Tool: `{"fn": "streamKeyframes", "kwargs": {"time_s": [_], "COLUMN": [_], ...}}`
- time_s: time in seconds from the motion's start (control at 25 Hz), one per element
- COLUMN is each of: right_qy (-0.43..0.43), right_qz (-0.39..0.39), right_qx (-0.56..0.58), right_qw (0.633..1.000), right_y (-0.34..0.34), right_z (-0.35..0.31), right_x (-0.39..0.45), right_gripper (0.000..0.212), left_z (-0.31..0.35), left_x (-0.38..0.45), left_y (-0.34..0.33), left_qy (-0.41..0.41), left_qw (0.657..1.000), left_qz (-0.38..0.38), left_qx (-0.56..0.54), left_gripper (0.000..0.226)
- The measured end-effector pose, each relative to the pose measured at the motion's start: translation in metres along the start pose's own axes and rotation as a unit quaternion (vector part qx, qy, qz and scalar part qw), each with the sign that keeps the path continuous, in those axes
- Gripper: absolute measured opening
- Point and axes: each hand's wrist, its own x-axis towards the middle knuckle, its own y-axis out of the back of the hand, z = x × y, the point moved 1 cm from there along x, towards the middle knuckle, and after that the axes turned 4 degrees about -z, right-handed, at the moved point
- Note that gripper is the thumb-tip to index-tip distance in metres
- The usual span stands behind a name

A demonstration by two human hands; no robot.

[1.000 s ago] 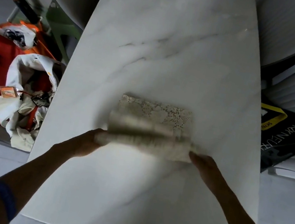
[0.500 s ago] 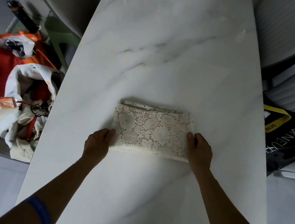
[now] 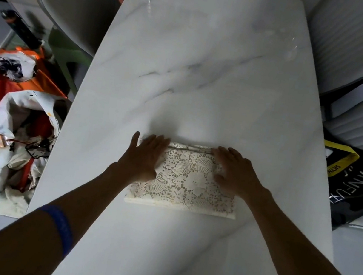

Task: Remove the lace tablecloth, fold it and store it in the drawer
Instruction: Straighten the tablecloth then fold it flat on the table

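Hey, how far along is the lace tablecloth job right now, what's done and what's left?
Done: the lace tablecloth is off the marble table and folded into a compact rectangle. In hand: the left hand and right hand lie flat on its far half, pressing it down. Left: any last fold, then carrying it to the drawer, which isn't in view.

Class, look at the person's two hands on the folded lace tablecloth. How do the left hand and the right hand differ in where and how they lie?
The left hand covers the lace tablecloth's far left corner, its thumb out on the marble table; the right hand lies wholly on the cloth's far right part. The left forearm wears a blue band; the right forearm is bare. Both hands lie flat, fingers straight, pressing the cloth down.
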Motion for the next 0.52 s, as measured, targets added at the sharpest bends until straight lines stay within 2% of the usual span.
{"fn": "streamKeyframes", "kwargs": {"time_s": [0.08,0.2,0.28,0.32,0.4,0.44,0.52], "right_qy": [-0.042,-0.07,-0.075,-0.071,-0.063,-0.06,-0.057], "right_qz": [-0.051,-0.087,-0.109,-0.091,0.017,0.087,0.218], "right_qx": [-0.011,-0.028,-0.022,-0.011,0.057,0.103,0.184], "right_qw": [0.998,0.993,0.991,0.993,0.996,0.989,0.957], "right_y": [0.005,0.011,0.018,0.024,0.045,0.056,0.069], "right_z": [0.005,0.002,-0.005,-0.008,-0.01,-0.012,-0.017], "right_x": [0.012,0.013,0.005,0.001,-0.013,-0.023,-0.053], "right_gripper": [0.07,0.065,0.058,0.048,0.021,0.019,0.034], "left_z": [-0.002,0.002,0.005,0.005,0.004,0.003,0.006], "left_x": [0.017,0.021,0.017,0.013,-0.001,-0.012,-0.041], "left_y": [0.006,0.016,0.024,0.03,0.049,0.059,0.071], "left_qy": [0.034,0.022,-0.003,-0.006,-0.004,-0.013,-0.066], "left_qw": [0.997,0.998,1.0,1.0,0.994,0.985,0.962], "left_qz": [-0.062,-0.03,-0.005,0.006,0.068,0.132,0.253], "left_qx": [0.02,0.051,0.02,-0.015,-0.084,-0.108,-0.081], "left_gripper": [0.099,0.059,0.037,0.028,0.021,0.024,0.033]}}
